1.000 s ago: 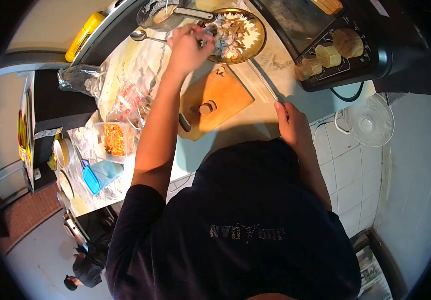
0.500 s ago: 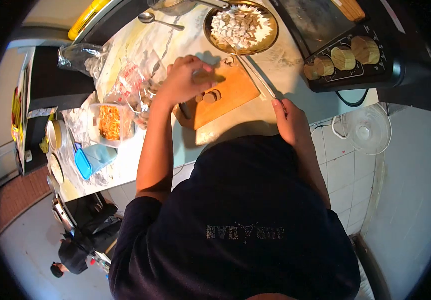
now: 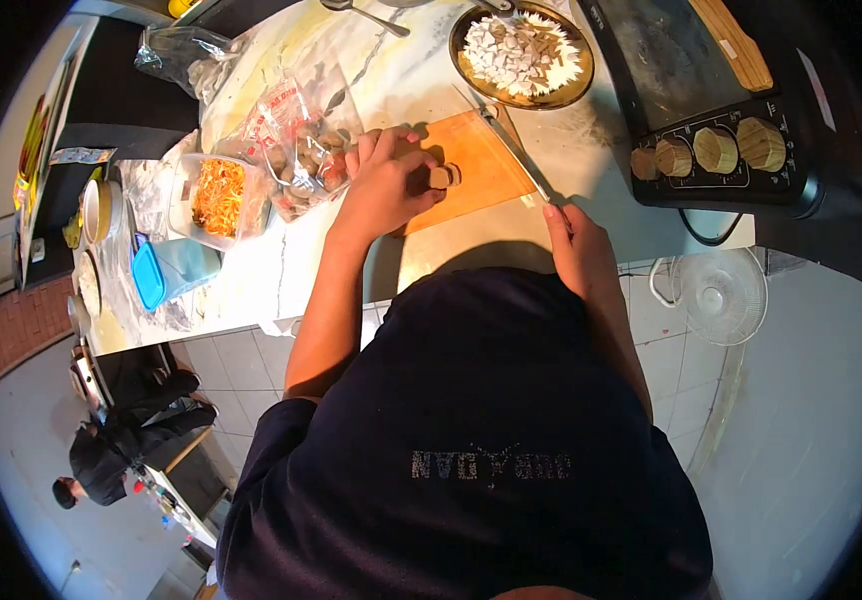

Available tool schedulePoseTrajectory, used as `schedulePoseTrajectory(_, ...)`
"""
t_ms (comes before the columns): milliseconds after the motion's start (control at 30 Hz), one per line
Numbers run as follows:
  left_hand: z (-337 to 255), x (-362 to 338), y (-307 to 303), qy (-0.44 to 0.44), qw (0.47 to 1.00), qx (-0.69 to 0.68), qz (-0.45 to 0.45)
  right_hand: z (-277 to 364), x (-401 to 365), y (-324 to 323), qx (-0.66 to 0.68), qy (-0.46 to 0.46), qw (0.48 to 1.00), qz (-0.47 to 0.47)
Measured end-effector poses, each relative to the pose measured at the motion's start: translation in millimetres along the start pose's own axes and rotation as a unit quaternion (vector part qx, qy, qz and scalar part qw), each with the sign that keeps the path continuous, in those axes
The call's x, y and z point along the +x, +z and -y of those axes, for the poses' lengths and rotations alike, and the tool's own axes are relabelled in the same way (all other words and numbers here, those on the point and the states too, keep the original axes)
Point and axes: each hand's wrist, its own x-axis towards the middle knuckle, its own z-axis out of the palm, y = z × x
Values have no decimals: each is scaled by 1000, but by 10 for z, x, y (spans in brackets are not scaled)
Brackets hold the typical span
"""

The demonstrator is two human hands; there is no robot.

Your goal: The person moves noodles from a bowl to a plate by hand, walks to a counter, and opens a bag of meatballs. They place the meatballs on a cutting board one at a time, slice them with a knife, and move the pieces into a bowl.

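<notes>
My left hand [image 3: 388, 190] is closed over the left part of an orange cutting board [image 3: 486, 160], its fingers curled around a round brown piece that looks like a sliced meatball [image 3: 441, 177]. Part of that piece is hidden by the fingers. At the board's right edge, my right hand [image 3: 581, 245] grips the handle of a knife [image 3: 511, 143], whose blade points away from me along the board. Left of the board lies a clear plastic bag [image 3: 301, 140] with several brown balls inside.
Beyond the board stands a dark plate [image 3: 466, 75] of chopped white and brownish pieces. A tub of orange shreds [image 3: 221, 197] and a blue-lidded container [image 3: 149, 275] sit left. A black appliance with wooden knobs [image 3: 716, 150] is right. Another person [image 3: 101, 460] is at lower left.
My left hand has come down from above the board onto the brown slices and closed around them. My right hand keeps its hold on the knife. The view has shifted slightly.
</notes>
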Motion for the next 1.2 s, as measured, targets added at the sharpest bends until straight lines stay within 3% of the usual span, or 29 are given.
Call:
schedulePoseTrajectory(200,-17,70,24,5,1000,14,-3,19,-5,-25,-1,-4,1000,2)
schedulePoseTrajectory(300,-83,179,51,-25,999,11,-35,39,-22,-30,-2,-6,1000,-6)
schedulePoseTrajectory(367,-111,301,161,-82,988,65,-112,4,-19,20,23,-25,999,-18)
schedulePoseTrajectory(533,-346,457,307,-111,982,87,-123,-92,3,195,51,-77,995,-21)
schedulePoseTrajectory(600,-418,432,314,-125,990,25,-62,-63,-16,206,65,-75,995,-24)
schedulePoseTrajectory(733,-328,352,353,-68,995,-30,-60,-49,-36,175,29,-63,998,-10)
schedulePoseTrajectory(1200,-252,346,428,-41,990,-63,-118,-1,-58,183,19,-89,996,-27)
